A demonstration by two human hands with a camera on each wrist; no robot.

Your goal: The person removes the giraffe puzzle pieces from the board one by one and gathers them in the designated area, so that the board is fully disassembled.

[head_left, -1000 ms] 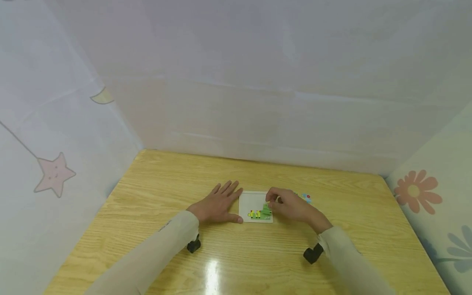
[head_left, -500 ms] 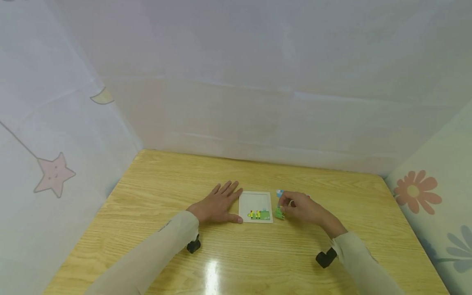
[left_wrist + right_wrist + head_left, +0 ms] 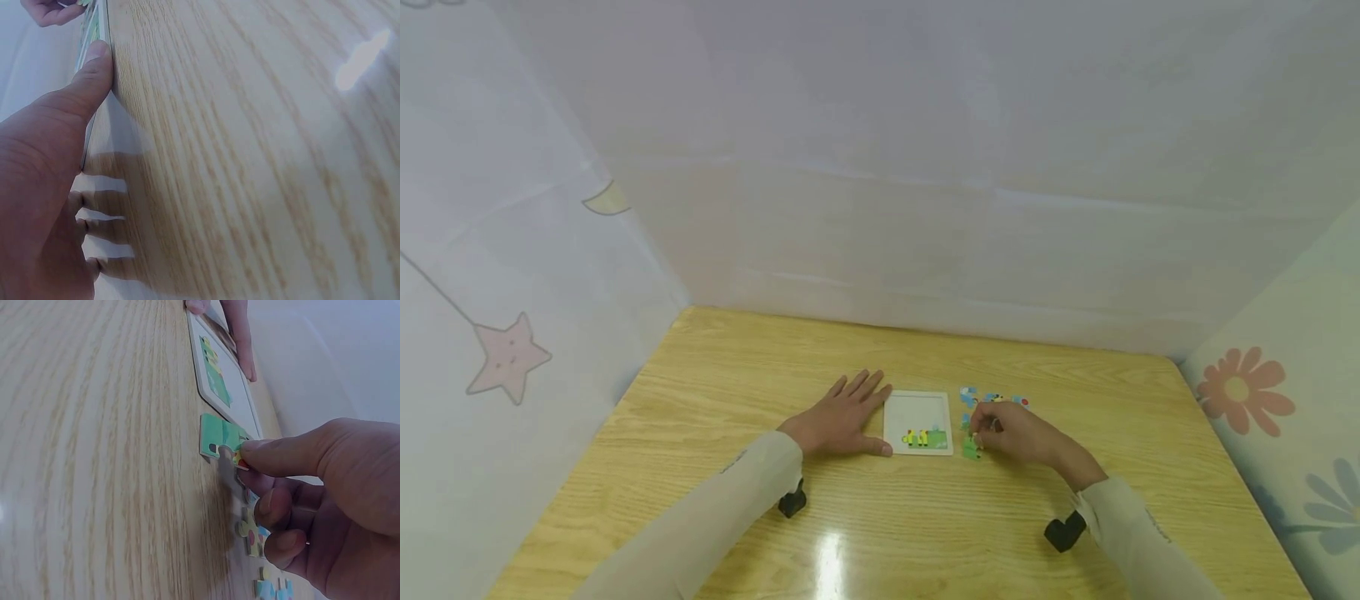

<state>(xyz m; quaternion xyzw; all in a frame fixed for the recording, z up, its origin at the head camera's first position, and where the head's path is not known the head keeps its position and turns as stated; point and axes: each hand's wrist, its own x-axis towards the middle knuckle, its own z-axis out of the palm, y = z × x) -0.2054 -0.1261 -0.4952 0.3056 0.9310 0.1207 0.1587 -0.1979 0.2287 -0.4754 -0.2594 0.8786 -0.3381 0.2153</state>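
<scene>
My left hand (image 3: pixel 838 418) lies flat with spread fingers at the left edge of a white puzzle tray (image 3: pixel 917 407), its thumb (image 3: pixel 97 59) right at the rim. Joined green and yellow puzzle pieces (image 3: pixel 215 375) fill the tray's near strip; the rest of its floor shows bare white. Just right of the tray, my right hand (image 3: pixel 1021 435) pinches a green puzzle piece (image 3: pixel 215 433) between thumb and index finger, tilted close over the table. A red and yellow patch shows by the thumb tip, which covers part of the piece.
Several loose puzzle pieces (image 3: pixel 968 393), blue, yellow and red, lie on the wooden table (image 3: pixel 760 358) behind and beside my right hand. Black wrist mounts (image 3: pixel 1064 532) hang under both sleeves. A pale cloth wall (image 3: pixel 880 208) rises behind the table.
My right hand has carried the green piece from over the tray's right side to the table just right of it, uncovering loose pieces behind. The left hand stays at the tray.
</scene>
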